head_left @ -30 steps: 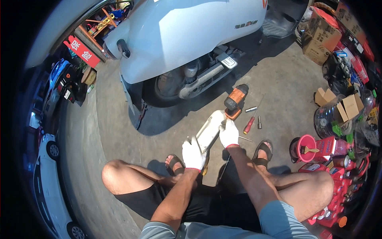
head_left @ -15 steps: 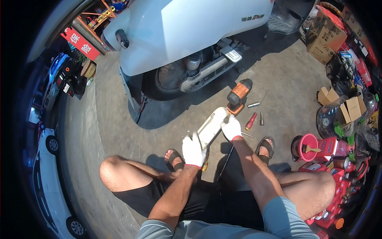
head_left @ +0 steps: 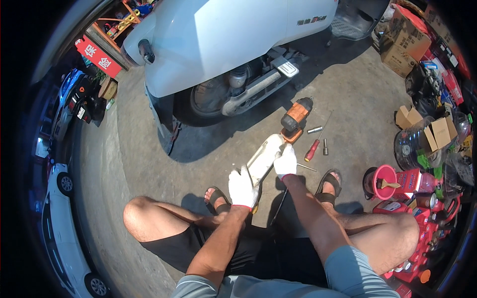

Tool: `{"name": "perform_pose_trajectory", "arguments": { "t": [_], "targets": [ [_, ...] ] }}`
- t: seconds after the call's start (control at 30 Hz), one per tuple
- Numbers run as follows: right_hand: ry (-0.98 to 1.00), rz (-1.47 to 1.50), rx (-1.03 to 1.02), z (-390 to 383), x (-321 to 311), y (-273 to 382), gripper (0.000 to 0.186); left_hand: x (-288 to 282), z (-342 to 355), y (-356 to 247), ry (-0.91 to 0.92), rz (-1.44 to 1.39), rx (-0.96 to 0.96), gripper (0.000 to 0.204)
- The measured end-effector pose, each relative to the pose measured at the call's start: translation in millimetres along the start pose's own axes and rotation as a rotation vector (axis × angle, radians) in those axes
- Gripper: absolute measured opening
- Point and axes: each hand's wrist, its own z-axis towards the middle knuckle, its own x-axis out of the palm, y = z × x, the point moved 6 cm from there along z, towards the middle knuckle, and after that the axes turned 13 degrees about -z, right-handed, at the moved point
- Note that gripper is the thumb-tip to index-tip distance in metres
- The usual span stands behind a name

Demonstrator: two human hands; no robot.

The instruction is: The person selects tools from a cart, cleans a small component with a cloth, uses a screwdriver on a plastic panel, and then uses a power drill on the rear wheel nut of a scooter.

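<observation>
A long off-white plastic-looking part [head_left: 263, 158] slants between my gloved hands above the ground. My left hand [head_left: 242, 187] is closed round its near end, with the fingers over its left side. At the far right edge of the part, my right hand [head_left: 285, 161] has its fingers pressed together against it; whether they pinch something small is hidden. Just beyond the far end lies an orange and black cordless power tool [head_left: 297, 115]. To the right of that hand are a red-handled screwdriver [head_left: 312, 150], a shiny socket [head_left: 314, 130] and a darker socket [head_left: 326, 147].
A pale scooter [head_left: 218, 44] with its wheel [head_left: 206, 97] exposed stands ahead. Cardboard boxes [head_left: 405, 42], a pink container with a brush [head_left: 385, 178] and red bottles [head_left: 420, 223] crowd the right side. A white car [head_left: 62, 233] is at far left.
My right hand has shifted slightly left and toward me along the part's edge. My left hand keeps its hold. The whole view has moved a little.
</observation>
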Motion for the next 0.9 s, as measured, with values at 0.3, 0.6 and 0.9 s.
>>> {"name": "perform_pose_trajectory", "arguments": {
  "t": [0.3,0.6,0.9],
  "targets": [
    [-0.004,0.004,0.071,0.5,-2.7,-2.4,0.021,-0.9,-1.4,-1.3,0.045,-0.006,-0.076,0.065],
    [0.02,0.073,0.11,13.8,3.3,-15.7,0.015,1.9,0.8,-2.9,-0.007,0.003,-0.018,0.061],
    [0.115,0.075,0.145,21.7,14.1,-29.0,0.019,2.3,3.0,-4.2,0.012,-0.014,-0.023,0.063]
  ]
}}
